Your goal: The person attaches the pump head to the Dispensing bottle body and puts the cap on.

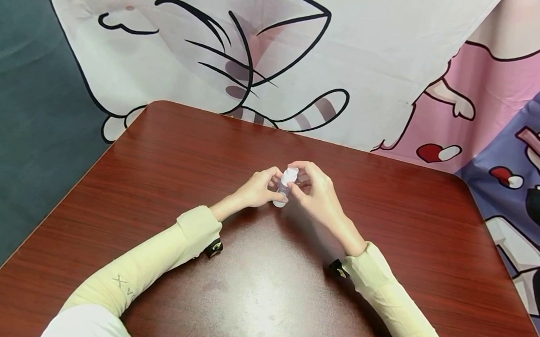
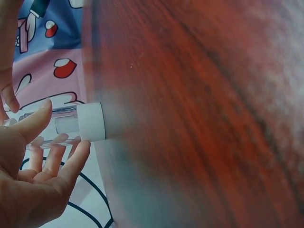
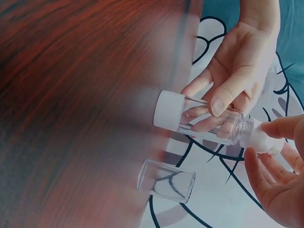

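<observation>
My left hand (image 1: 259,190) holds a small clear bottle (image 3: 194,114) with a thick white base (image 2: 92,122), its thumb on one side and fingers on the other. The bottle stands near upright, its base at or just above the tabletop. At its top, my right hand (image 1: 319,192) pinches a white pump head (image 1: 290,175) between thumb and fingers. The threaded neck shows just below the pump head in the right wrist view; whether the two are fully joined I cannot tell. Beside the bottle a clear cap (image 3: 166,181) stands on the table.
A reddish-brown wooden table (image 1: 181,145) with rounded corners lies under both hands. Behind it hangs a cloth (image 1: 379,55) printed with a cartoon cat. A dark green cloth (image 1: 24,91) is at the left.
</observation>
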### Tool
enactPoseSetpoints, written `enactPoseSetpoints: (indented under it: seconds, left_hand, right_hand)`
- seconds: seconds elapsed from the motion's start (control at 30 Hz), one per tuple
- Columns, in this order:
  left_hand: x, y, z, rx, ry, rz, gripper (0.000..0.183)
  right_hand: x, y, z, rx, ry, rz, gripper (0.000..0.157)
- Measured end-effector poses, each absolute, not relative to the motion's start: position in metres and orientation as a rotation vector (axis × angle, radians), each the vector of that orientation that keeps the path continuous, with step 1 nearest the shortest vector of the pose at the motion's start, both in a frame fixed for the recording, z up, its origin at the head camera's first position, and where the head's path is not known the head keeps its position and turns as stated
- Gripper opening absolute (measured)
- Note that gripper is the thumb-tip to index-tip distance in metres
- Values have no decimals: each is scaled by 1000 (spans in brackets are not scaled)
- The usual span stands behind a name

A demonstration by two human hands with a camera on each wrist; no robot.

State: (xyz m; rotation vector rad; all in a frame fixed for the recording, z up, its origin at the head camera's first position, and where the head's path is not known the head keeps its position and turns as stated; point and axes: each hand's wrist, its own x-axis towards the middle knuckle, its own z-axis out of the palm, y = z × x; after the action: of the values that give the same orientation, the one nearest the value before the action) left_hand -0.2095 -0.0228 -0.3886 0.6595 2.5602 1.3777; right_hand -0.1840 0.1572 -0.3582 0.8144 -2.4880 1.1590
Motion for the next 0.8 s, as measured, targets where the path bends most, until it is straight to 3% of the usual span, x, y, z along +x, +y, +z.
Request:
enactPoseSetpoints:
  seconds: [0.8]
  left_hand:
    - [-208,-22,-389,648,2555,1380,44]
  right_hand:
    - [-183,157,-360,845,-2485,1176,38]
